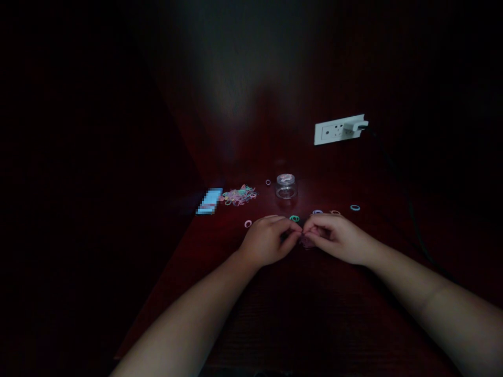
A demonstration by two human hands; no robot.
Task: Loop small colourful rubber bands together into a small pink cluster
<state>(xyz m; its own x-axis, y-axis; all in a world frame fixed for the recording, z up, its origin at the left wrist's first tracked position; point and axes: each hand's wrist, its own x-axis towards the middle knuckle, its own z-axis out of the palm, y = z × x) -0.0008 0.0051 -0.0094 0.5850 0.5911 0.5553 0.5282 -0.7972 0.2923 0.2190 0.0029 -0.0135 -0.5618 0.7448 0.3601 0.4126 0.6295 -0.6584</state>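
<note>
My left hand (268, 242) and my right hand (341, 239) meet over the table, thumb and forefinger pinched on each. Their fingertips nearly touch, and what they hold between them is too small and dark to name. Just under the right fingertips shows a dim purplish patch (307, 242), perhaps small bands. Beyond the hands lie green elastic bands (294, 218), a lilac band (317, 212) partly hidden by the right hand, and an orange band (335, 212). A pink band (248, 223) lies beside the left hand.
A pile of pastel elastic bands (239, 196) lies near a lit, pixelated phone-like screen (210, 200). A clear lidded jar (286, 187) stands at the back. A blue band (354, 208) lies right. On the wall is a socket (334, 131) with a plug and dark cable.
</note>
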